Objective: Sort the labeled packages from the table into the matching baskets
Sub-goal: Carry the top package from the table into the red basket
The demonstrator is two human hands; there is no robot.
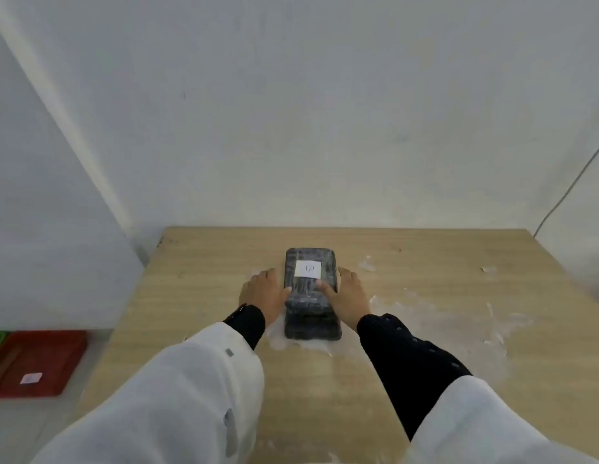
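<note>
A dark plastic-wrapped package (pixel 310 309) lies in the middle of the wooden table (pixel 425 329). A white paper label on its top carries a handwritten letter that looks like a B. My left hand (pixel 263 293) presses against the package's left side, thumb on its top edge. On the opposite side my right hand (pixel 350 296) grips it, thumb lying on top just below the label. The package rests on the table between both hands.
A red basket (pixel 50 360) with a small white label sits on the floor at the lower left, with a green object at the frame's edge beside it. White walls close in behind and left. A thin cable hangs at the right wall.
</note>
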